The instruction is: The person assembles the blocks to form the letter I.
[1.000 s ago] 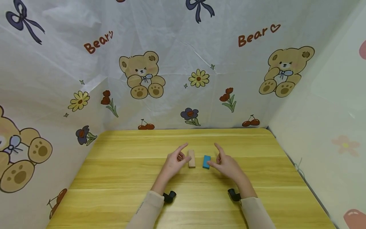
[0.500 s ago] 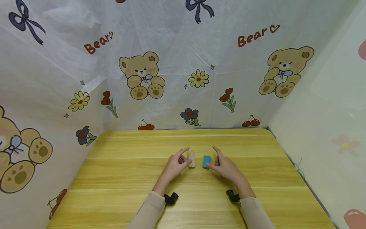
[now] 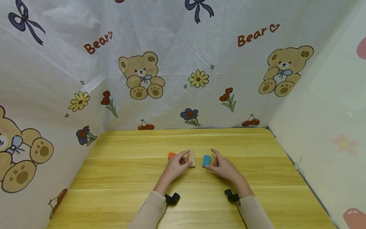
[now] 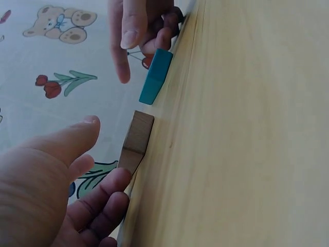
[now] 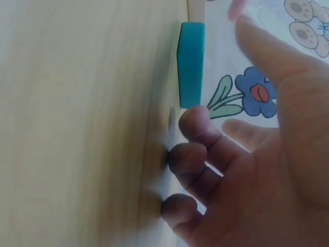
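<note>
A plain wooden block (image 3: pixel 192 158) lies lengthwise on the table, with a shorter blue block (image 3: pixel 206 161) to its right and a gap between them. My left hand (image 3: pixel 175 165) is at the wooden block's left side, thumb and index finger spread apart. In the left wrist view, a fingertip is at the near end of the wooden block (image 4: pixel 137 135); whether it touches cannot be told. My right hand (image 3: pixel 226 167) is beside the blue block, its thumb tip by the near corner. In the right wrist view, the thumb stands off from the blue block (image 5: pixel 190 64).
An orange block (image 3: pixel 171 155) shows just behind my left hand, partly covered by it. The wood-grain table (image 3: pixel 120 190) ends at a printed cloth backdrop (image 3: pixel 171 63) behind and at the sides. A black wrist camera (image 3: pixel 172 198) hangs by each sleeve.
Both hands have shifted slightly inward, towards each other, with index fingers lower. The orange block, hidden before, now shows behind the left hand. The wooden and blue blocks have stayed in place.
</note>
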A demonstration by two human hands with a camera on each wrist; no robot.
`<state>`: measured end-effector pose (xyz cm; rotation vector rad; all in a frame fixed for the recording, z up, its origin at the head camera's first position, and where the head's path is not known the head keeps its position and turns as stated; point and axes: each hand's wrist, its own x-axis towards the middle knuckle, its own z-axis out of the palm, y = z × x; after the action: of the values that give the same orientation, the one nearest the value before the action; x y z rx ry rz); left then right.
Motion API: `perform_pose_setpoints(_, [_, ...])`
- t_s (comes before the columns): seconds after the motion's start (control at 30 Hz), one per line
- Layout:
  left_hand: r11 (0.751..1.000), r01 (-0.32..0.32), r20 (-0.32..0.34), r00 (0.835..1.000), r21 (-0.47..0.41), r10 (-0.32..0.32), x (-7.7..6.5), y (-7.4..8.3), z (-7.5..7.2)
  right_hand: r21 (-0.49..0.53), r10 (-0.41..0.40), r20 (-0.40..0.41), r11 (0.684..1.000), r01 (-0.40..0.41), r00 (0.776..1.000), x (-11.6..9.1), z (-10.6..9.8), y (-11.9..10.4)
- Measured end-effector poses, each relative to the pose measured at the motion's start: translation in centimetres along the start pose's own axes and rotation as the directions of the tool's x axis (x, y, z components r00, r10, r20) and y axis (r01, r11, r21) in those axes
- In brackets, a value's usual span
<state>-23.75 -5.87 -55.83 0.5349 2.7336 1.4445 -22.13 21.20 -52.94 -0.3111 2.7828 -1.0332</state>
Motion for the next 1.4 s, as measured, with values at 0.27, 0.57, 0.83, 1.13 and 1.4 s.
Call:
perform_pose_setpoints(0.27, [0.997,-0.013,-0.034,0.999,0.072,0.015,0.5,-0.2,0.3,-0.073,0.001,-0.014,0.997,-0.002,1.000,0.4,0.5,0.0])
perform_pose_setpoints(0.57, [0.990,-0.026,-0.058,0.998,0.139,0.034,0.4,-0.3,0.6,-0.115,0.050,-0.052,0.992,-0.056,0.997,0.5,1.1,-0.2])
perform_pose_setpoints(0.83, [0.984,-0.026,-0.045,0.998,0.179,0.034,0.5,-0.3,0.8,-0.131,0.050,-0.068,0.990,-0.059,0.996,0.3,1.3,-0.3])
perform_pose_setpoints(1.13, [0.982,-0.026,-0.005,1.000,0.185,0.027,0.2,-0.3,0.5,-0.120,0.035,-0.079,0.992,-0.044,0.996,0.4,1.3,0.0])
perform_pose_setpoints(1.4, [0.981,-0.043,0.001,0.999,0.189,0.044,0.1,-0.3,0.3,-0.069,0.047,-0.080,0.996,-0.053,0.996,0.5,1.0,0.3])
